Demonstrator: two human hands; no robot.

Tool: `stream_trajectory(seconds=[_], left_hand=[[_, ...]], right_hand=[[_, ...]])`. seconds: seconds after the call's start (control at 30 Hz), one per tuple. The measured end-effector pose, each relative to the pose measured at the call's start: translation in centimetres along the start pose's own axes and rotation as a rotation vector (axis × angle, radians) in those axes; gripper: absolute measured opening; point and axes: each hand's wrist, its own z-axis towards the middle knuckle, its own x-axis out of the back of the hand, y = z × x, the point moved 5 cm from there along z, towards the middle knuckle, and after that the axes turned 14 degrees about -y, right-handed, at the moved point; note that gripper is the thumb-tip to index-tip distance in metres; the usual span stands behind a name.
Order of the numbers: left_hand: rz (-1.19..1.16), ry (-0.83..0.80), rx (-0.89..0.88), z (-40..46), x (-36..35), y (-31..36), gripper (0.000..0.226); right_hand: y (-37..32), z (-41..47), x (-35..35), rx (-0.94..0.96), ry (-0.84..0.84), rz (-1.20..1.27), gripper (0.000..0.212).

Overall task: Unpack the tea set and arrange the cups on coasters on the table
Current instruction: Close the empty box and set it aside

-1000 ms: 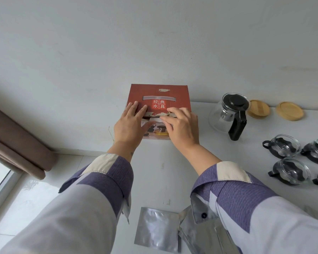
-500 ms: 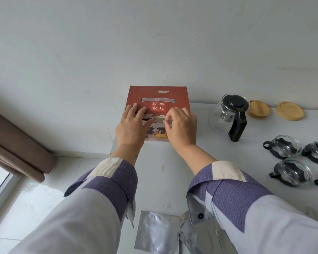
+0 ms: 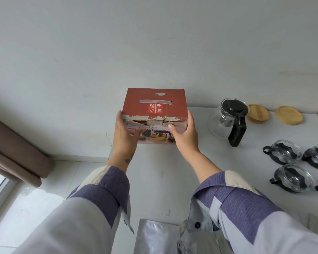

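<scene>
nearest the camera, silver foil pouches [image 3: 155, 235] lie flat on the white table [image 3: 160, 180] between the two purple-and-grey sleeves; beyond them both hands have shifted from the top flap of the red tea set box [image 3: 154, 107], where the fingers were pressing half a second ago, to its two sides: the left hand [image 3: 124, 136] now clasps the left side and the right hand [image 3: 185, 133] the right, thumbs on the printed front, so the closed box is gripped between them at the table's far left corner against the wall; the torn top edge looks tucked shut, so i judge the box is emptied and about to be moved aside; to the right the glass cups [image 3: 285, 153] with black holders sit bare on the table, not on coasters, the glass teapot [image 3: 228, 120] stands behind them, and the wooden coasters [image 3: 257, 113] lie farthest back by the wall, well apart from the cups, so arranging is still to do
</scene>
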Motion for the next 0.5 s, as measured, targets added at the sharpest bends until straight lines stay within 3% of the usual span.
stream_trajectory(seconds=[0.23,0.5], left_hand=[[-0.052,-0.058,0.017,4.3,-0.7,0.9,0.069],[0.034,-0.01,0.132,6.6,-1.6,0.1,0.051]], right_hand=[[-0.5,4.5,0.9,-0.014,0.037,-0.042,0.071],[0.8,6.4,0.2,-0.025,0.097,-0.093,0.067]])
